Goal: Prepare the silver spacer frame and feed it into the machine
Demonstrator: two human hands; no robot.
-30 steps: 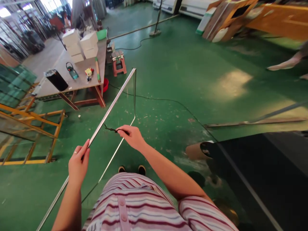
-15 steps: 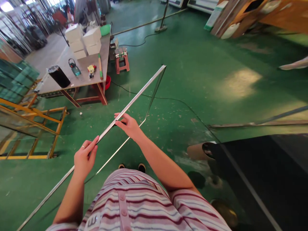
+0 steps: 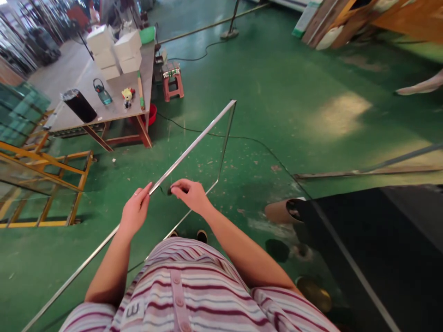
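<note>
A large upright glass pane with a silvery metal edge strip [image 3: 194, 145] stands on the green floor in front of me. My left hand [image 3: 135, 213] grips the top edge of that strip, fingers closed on it. Close beside it, my right hand [image 3: 188, 193] pinches a small dark piece [image 3: 169, 190] right at the strip. The pane's far corner [image 3: 234, 102] points away from me, and my shoes [image 3: 202, 236] show through the glass below.
A workbench [image 3: 114, 108] at the back left carries white boxes [image 3: 114, 50], a black cylinder [image 3: 79, 105], a bottle and a small toy. Yellow glass racks [image 3: 41, 184] stand left. A black-covered table [image 3: 380, 249] with a cardboard roll [image 3: 282, 212] is right. A red stool [image 3: 172, 83] and cables lie behind.
My left hand has slid forward along the strip toward my right hand. A second ago the right hand held a dark strand off the strip; now it pinches at the strip.
</note>
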